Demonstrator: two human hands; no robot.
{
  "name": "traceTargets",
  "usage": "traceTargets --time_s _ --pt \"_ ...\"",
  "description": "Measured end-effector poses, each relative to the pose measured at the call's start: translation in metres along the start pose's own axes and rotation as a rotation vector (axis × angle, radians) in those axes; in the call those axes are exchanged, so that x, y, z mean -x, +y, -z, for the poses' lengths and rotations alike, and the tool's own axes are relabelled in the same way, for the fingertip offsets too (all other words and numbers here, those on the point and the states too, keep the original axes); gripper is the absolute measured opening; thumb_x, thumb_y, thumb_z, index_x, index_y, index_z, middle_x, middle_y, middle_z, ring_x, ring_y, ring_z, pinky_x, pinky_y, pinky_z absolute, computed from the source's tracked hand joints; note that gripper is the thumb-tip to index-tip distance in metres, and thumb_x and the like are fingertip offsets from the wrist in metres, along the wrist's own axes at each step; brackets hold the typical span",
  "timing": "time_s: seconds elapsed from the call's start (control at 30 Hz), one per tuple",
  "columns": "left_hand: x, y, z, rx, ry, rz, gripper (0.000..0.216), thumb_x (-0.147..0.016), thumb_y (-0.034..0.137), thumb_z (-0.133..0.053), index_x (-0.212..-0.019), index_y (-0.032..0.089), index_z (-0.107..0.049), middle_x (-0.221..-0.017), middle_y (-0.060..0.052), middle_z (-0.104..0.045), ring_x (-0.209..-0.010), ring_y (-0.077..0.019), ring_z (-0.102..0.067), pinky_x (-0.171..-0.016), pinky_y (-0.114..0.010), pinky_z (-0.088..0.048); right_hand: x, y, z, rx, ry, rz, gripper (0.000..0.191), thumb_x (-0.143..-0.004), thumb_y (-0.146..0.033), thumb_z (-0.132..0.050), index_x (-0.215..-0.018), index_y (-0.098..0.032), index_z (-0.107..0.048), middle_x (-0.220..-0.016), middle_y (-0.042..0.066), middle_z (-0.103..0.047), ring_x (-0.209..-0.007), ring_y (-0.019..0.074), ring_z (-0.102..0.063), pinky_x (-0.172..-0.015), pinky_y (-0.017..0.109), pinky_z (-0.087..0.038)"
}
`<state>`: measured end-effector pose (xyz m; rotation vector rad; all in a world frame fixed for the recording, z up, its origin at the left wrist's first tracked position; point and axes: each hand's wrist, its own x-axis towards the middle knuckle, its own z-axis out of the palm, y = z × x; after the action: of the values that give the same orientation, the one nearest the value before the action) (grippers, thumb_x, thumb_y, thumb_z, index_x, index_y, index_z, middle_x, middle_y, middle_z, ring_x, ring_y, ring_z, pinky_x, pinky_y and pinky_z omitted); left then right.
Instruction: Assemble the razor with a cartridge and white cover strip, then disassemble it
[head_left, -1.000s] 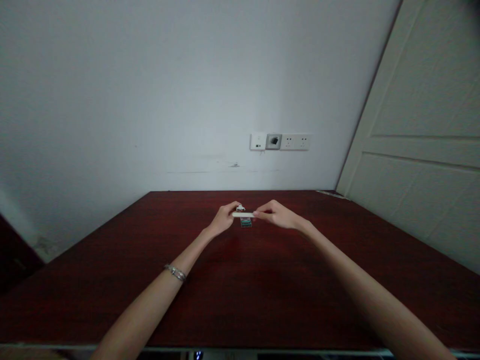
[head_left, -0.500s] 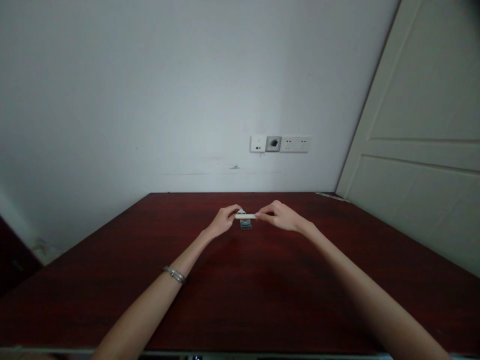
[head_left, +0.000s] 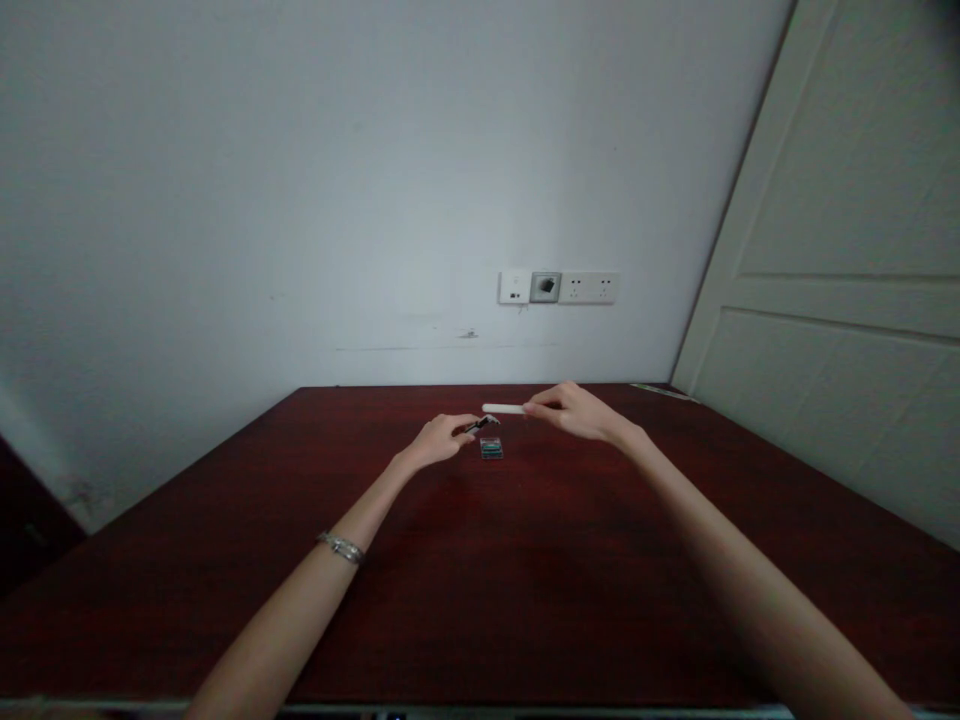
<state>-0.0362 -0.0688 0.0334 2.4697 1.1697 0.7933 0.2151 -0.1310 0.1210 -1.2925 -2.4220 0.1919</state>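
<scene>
My left hand [head_left: 444,439] pinches a small dark-and-silver piece [head_left: 480,426] with a whitish end that points right; its exact kind is too small to make out. Between the thumb and fingers of my right hand [head_left: 574,411] is a slim white stick [head_left: 504,409] with a rounded end, held level and pointing left. The stick's tip is just above the piece in my left hand; whether they touch I cannot tell. Below both, a small clear box [head_left: 491,449] with something teal inside lies on the tabletop.
The dark red wooden table [head_left: 525,580] reaches back to a pale wall [head_left: 375,200]. Wall sockets [head_left: 590,288] are set above its far edge. A white panelled door [head_left: 847,300] stands along the right side, with a thin pale strip [head_left: 664,393] near the back right corner.
My right hand has risen slightly and moved right with the white stick, whose left end has come away from my left hand. The piece in my left hand now shows, tilted up to the right.
</scene>
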Motion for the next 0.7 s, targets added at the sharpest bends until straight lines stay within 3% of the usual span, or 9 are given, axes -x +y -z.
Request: traceTargets --time_s 0.17,0.4,0.6,0.7 --pt "0.002 0.002 0.011 -0.006 -0.139 0.027 0.031 -0.075 0.024 -0.052 -0.103 0.019 -0.065 -0.072 -0.001 -0.065 -0.062 -0.0133 -0.054 -0.06 -0.021 -0.038 -0.006 0.008 -0.003 0.079 -0.041 -0.051 0.046 -0.084 -0.049 -0.038 -0.085 -0.017 -0.07 -0.068 0.004 -0.062 -0.056 0.0121 -0.045 -0.055 0.024 -0.027" --pt "0.001 0.01 0.012 -0.046 -0.14 0.006 0.027 -0.075 0.025 -0.051 -0.095 0.018 -0.067 -0.062 0.0 -0.06 -0.055 -0.0113 -0.049 -0.055 -0.02 -0.033 -0.008 0.016 -0.008 0.12 -0.186 -0.086 0.04 -0.08 -0.048 -0.044 -0.072 -0.018 -0.07 -0.066 0.003 -0.061 -0.056 0.0121 -0.046 -0.054 0.024 -0.027" --pt "-0.001 0.007 0.007 0.016 -0.088 0.015 0.024 -0.074 0.025 -0.052 -0.09 0.016 -0.067 -0.059 0.0 -0.059 -0.054 -0.0121 -0.052 -0.053 -0.02 -0.034 -0.012 0.021 -0.019 -0.043 -0.028 -0.062 0.048 -0.083 -0.051 -0.037 -0.078 -0.016 -0.069 -0.063 0.003 -0.058 -0.056 0.0117 -0.043 -0.054 0.024 -0.027" --pt "-0.002 0.002 0.003 0.078 -0.075 0.012 0.021 -0.074 0.024 -0.052 -0.088 0.016 -0.066 -0.058 0.001 -0.059 -0.051 -0.0117 -0.053 -0.052 -0.021 -0.036 -0.011 0.024 -0.025 -0.063 -0.051 -0.075 0.044 -0.081 -0.049 -0.042 -0.074 -0.015 -0.069 -0.061 0.002 -0.057 -0.054 0.0114 -0.043 -0.053 0.024 -0.027"
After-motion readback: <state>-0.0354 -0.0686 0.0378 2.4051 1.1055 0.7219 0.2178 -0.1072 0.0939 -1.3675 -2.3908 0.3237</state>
